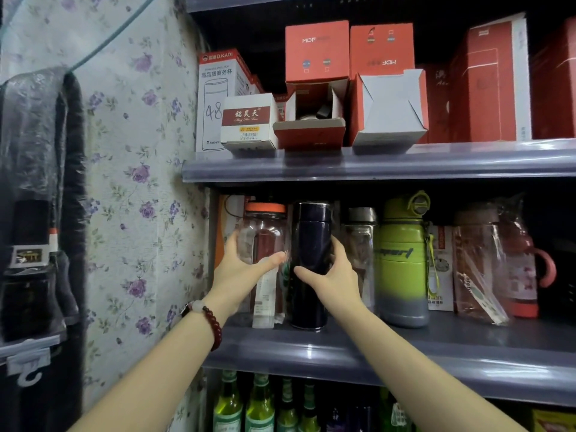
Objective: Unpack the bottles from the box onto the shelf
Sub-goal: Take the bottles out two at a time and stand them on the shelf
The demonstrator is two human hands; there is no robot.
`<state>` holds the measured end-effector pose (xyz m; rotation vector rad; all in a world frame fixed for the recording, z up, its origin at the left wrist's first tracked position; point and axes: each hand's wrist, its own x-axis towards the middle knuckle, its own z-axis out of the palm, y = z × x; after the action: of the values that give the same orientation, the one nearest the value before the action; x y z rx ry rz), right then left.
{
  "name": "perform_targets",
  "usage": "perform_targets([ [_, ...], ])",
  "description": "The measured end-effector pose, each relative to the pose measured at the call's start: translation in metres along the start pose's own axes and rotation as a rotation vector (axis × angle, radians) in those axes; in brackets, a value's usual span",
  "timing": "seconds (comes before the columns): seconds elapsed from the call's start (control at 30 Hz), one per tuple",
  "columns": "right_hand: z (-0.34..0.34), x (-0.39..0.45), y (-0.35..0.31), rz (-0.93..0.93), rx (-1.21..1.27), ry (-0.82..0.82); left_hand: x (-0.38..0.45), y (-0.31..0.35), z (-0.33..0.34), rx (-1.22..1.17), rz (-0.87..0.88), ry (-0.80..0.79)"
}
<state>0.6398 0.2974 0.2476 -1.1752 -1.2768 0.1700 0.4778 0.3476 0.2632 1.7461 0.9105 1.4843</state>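
A tall dark navy bottle (311, 232) stands upright on the middle shelf (405, 360). My right hand (332, 275) wraps its lower half, thumb on the front and fingers round the right side. Just to its left stands a clear plastic bottle with an orange lid (265, 222). My left hand (243, 269) holds this one, fingers on its left side and thumb across the front. On the upper shelf, a red box (311, 132) lies with its flaps open and something dark inside.
Right of the navy bottle stand a clear grey-capped bottle (360, 241), a green sport bottle (402, 260) and a plastic-wrapped red bottle (486, 260). Red and white boxes crowd the upper shelf (467, 163). Green glass bottles (229, 403) fill the shelf below. A flowered wall (134, 182) closes the left side.
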Motion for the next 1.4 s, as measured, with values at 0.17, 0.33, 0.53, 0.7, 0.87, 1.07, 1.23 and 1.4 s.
perform_targets([
  [0.17, -0.001, 0.0, -0.003, 0.032, -0.012, -0.077, -0.005, -0.008, -0.003, -0.008, 0.017, 0.024],
  [0.33, 0.0, -0.002, -0.002, 0.057, -0.041, -0.078, -0.008, -0.01, -0.008, 0.042, 0.005, -0.047],
  [0.53, -0.004, -0.012, -0.015, 0.06, -0.232, -0.042, -0.013, -0.003, -0.011, 0.238, 0.044, 0.009],
  [0.7, -0.013, -0.036, -0.031, -0.1, -0.381, -0.011, -0.032, -0.001, -0.026, 0.362, 0.113, 0.11],
  [0.87, -0.003, -0.064, -0.037, -0.23, -0.432, -0.162, -0.059, -0.007, -0.044, 0.526, 0.139, 0.062],
  [1.07, 0.032, -0.091, -0.034, -0.369, -0.451, -0.463, -0.111, -0.009, -0.07, 0.857, 0.116, 0.026],
  [1.23, 0.066, -0.139, -0.03, -0.544, -0.379, -0.673, -0.174, -0.004, -0.102, 1.187, -0.025, 0.001],
  [1.4, 0.102, -0.212, -0.024, -0.535, -0.324, -0.952, -0.257, -0.01, -0.134, 1.319, -0.237, 0.008],
])
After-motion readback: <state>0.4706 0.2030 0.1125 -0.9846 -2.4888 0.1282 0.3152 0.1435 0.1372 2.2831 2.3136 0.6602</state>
